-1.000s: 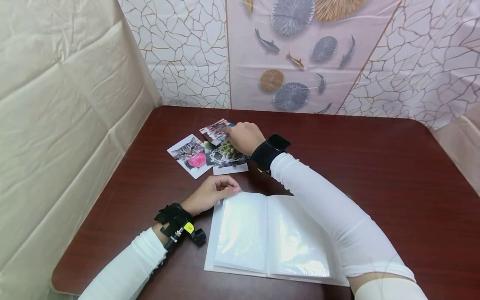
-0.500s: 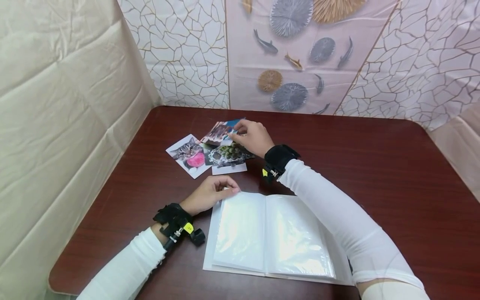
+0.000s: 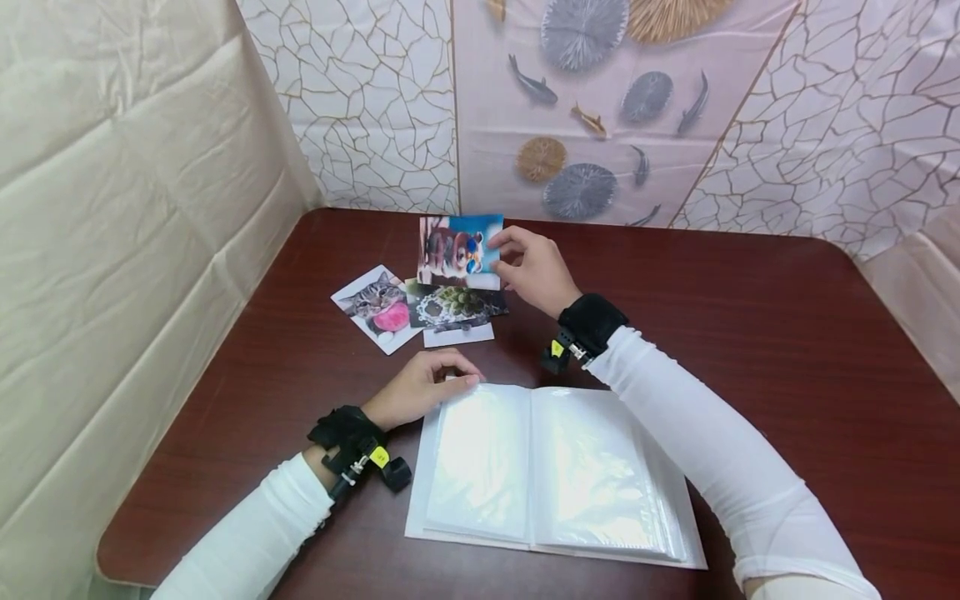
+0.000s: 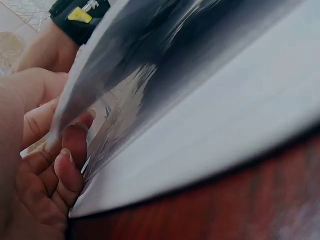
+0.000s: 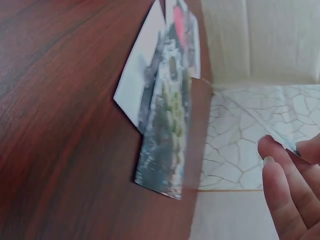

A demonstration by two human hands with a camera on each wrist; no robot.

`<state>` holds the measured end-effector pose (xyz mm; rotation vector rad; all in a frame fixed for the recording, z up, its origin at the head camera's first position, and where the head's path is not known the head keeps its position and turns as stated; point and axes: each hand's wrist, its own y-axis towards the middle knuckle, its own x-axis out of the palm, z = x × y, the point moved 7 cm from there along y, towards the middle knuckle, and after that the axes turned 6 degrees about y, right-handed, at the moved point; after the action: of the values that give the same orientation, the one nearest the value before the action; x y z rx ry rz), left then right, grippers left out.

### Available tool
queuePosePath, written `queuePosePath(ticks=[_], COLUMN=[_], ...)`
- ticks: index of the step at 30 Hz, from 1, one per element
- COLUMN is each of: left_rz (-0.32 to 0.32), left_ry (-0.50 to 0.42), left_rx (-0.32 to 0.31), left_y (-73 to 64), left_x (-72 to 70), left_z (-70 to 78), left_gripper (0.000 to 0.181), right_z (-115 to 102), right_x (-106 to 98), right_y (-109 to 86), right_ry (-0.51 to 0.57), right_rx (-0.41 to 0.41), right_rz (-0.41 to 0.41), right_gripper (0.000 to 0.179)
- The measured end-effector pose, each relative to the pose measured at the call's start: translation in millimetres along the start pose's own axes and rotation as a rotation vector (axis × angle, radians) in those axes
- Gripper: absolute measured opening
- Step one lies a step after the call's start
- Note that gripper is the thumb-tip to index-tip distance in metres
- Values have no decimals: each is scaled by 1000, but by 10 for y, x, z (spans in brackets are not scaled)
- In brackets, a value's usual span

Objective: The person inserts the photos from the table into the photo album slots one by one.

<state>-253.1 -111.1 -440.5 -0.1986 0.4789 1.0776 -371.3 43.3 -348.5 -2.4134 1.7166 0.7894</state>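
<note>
My right hand (image 3: 542,271) pinches a photo (image 3: 456,250) by its right edge, between thumb and fingers. The photo shows an animal in blue glasses against blue and is raised over the other prints. In the right wrist view it appears almost edge-on beside the fingertips (image 5: 270,160). A white photo album (image 3: 480,467) lies spread out before me, its clear pockets shining. At its upper left corner my left hand (image 3: 427,385) grips a page edge. The left wrist view has the thumb over the lifted page (image 4: 125,60) and curled fingers beneath it.
A cat photo (image 3: 378,307) lies left of a succulent photo (image 3: 450,306). Partly under the latter is another print with a white border (image 3: 459,335). The dark red table (image 3: 787,375) meets patterned cloth (image 3: 375,108) at the back and a cream cloth (image 3: 135,250) at left.
My right hand has lifted the animal photo off the other prints and drawn it up and to the right, turning it more level. The left hand has stayed at the album's corner.
</note>
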Motion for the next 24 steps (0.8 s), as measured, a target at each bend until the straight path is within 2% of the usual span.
queuePosePath(ticks=[7, 16, 24], left_rz=[11, 6, 6], left_ry=[-41, -45, -55], left_rx=[-24, -22, -30], left_y=[-7, 1, -7], left_x=[-1, -4, -3], left_z=[-6, 2, 1], left_gripper=[10, 11, 13], right_z=[-82, -21, 31], right_x=[-183, -304, -427], right_y=[-130, -329, -431], right_ry=[45, 103, 136], right_rx=[-17, -42, -38], right_rz=[9, -14, 19], right_gripper=[24, 22, 22])
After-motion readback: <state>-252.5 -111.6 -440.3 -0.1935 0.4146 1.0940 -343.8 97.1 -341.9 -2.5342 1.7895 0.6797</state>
